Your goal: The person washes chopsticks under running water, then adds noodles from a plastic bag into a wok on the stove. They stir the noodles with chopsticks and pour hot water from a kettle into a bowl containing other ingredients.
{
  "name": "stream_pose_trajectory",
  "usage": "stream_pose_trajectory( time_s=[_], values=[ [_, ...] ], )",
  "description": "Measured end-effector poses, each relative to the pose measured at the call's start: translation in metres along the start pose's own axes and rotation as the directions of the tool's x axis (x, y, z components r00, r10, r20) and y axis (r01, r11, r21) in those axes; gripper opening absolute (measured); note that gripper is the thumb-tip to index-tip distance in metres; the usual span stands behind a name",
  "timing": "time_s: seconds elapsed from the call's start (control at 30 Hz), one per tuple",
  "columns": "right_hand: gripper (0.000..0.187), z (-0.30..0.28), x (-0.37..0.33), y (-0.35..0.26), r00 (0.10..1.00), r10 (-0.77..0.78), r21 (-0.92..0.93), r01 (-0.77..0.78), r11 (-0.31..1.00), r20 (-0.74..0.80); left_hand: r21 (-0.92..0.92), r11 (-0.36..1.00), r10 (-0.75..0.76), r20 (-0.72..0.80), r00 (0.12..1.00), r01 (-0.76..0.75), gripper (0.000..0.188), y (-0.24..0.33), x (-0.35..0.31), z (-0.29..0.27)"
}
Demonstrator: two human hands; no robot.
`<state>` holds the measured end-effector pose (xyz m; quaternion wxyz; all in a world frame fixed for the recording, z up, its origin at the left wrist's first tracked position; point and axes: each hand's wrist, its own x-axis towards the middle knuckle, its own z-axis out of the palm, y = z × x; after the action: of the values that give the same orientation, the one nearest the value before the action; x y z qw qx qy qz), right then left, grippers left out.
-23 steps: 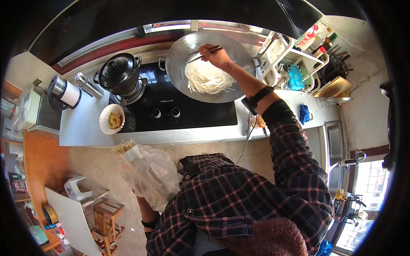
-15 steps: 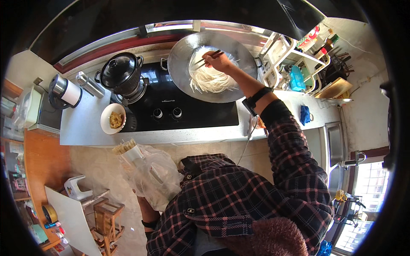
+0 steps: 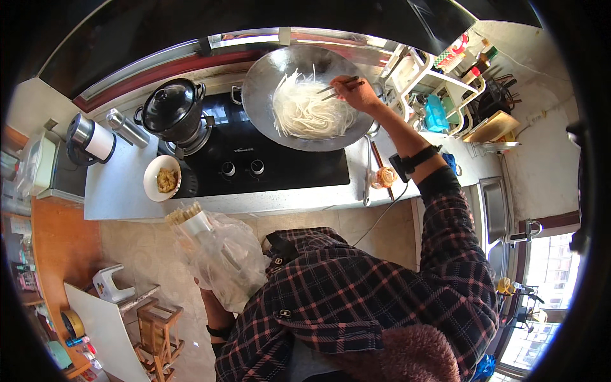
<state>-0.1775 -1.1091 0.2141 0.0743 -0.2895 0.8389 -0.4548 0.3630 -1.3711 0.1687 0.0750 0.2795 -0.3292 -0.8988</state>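
Observation:
My right hand (image 3: 358, 95) is closed around a pair of dark chopsticks (image 3: 331, 95), held over the right side of a large metal wok (image 3: 259, 95). Their tips are at the edge of a heap of long pale noodles (image 3: 312, 116) in the wok. At my front, a clear plastic bag (image 3: 235, 258) holds a bundle of dry noodles (image 3: 184, 212) whose ends stick out of a white wrapper. My left hand (image 3: 202, 286) supports this bag from below; the bag hides nearly all its fingers.
A lidded black pot (image 3: 170, 111) stands on the left burner of the black glass stove (image 3: 286, 173). Nearby is a white bowl (image 3: 151, 187) with yellowish food. Right of the wok lie a metal utensil (image 3: 367, 181) and an orange-and-white item (image 3: 384, 177). A rack (image 3: 445, 79) stands beyond.
My right hand has moved right with the chopsticks, from the middle of the wok toward its right side. Some noodles at the top of the heap lie differently. The left hand still holds the bag.

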Motion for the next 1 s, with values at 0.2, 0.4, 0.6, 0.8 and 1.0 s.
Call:
stream_pose_trajectory(
  time_s=[0.2, 0.4, 0.6, 0.8, 1.0],
  values=[
    [0.015, 0.049, -0.035, -0.032, 0.942, -0.176, 0.321, 0.078, 0.944, 0.287, 0.078, 0.997, -0.003, 0.001, 1.000, 0.003, 0.066, -0.004, 0.003, -0.010],
    [0.017, 0.074, -0.010, -0.005, 0.928, -0.196, 0.142, 0.157, 0.977, 0.318, 0.286, 0.953, 0.117, -0.045, 0.992, -0.099, 0.051, -0.007, 0.004, -0.017],
    [0.015, 0.048, 0.005, 0.026, 0.951, -0.249, 0.016, 0.251, 0.968, 0.180, 0.127, 0.991, 0.061, -0.155, 0.986, -0.041, 0.056, 0.004, -0.012, 0.014],
    [0.016, 0.008, 0.000, 0.033, 0.999, -0.020, 0.017, 0.021, 1.000, -0.049, 0.085, 0.996, 0.031, -0.121, 0.992, -0.021, 0.059, 0.006, -0.009, 0.015],
    [0.024, -0.038, -0.022, -0.001, 0.967, 0.185, 0.113, -0.167, 0.979, -0.173, 0.072, 0.997, 0.006, -0.051, 0.999, -0.002, 0.060, -0.001, -0.001, -0.004]
  ],
)
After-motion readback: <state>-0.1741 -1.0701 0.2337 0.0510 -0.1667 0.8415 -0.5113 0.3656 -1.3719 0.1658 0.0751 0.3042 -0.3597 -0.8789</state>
